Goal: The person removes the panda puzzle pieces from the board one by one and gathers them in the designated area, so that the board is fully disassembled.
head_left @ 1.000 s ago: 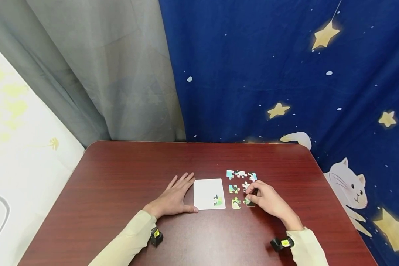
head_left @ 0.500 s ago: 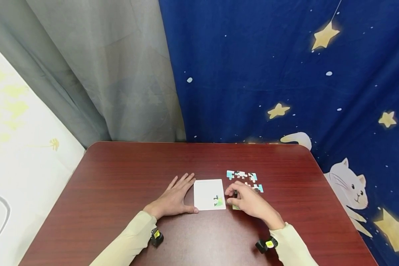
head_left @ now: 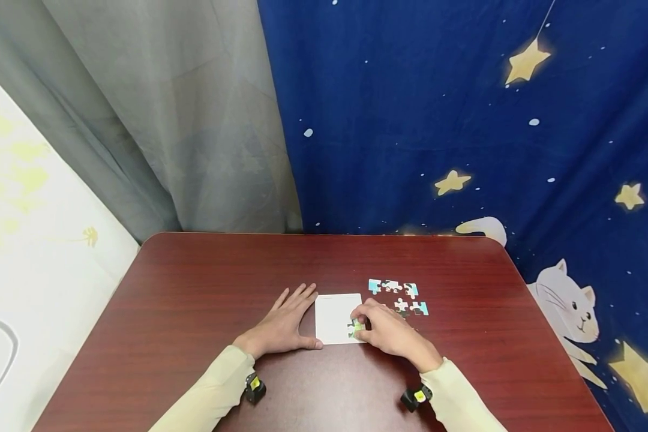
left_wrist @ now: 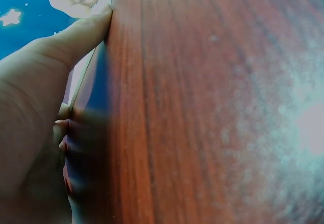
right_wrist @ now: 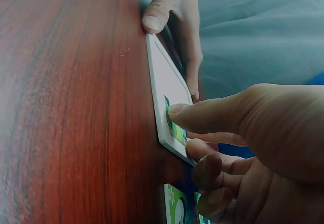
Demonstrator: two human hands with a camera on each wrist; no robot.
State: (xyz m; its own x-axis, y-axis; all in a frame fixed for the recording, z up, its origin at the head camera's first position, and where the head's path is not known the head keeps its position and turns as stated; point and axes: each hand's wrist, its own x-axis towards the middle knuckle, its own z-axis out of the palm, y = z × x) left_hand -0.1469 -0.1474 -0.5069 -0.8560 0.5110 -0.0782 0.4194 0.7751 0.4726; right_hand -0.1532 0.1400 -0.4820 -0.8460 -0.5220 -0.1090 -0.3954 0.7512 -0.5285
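Observation:
A white square puzzle board (head_left: 332,321) lies on the table with a green puzzle piece (head_left: 351,327) in its near right corner. My left hand (head_left: 282,324) rests flat along the board's left side, fingers spread and thumb at the near left corner. In the left wrist view the thumb (left_wrist: 76,39) reaches the board's edge. My right hand (head_left: 386,329) is over the near right corner, thumb and index finger pinching at the green piece. The right wrist view shows the thumb (right_wrist: 195,115) on this piece, the other fingers curled; the thumb partly hides it.
Several loose puzzle pieces (head_left: 392,286) lie to the right of the board, some hidden under my right hand. One green piece (right_wrist: 177,204) lies close to the board. Beyond the brown table (head_left: 221,264) hang a grey curtain (head_left: 221,120) and a blue one (head_left: 383,120).
My right hand has moved left from the loose pieces to the board's near right corner, uncovering loose pieces at the right. My left hand has stayed beside the board.

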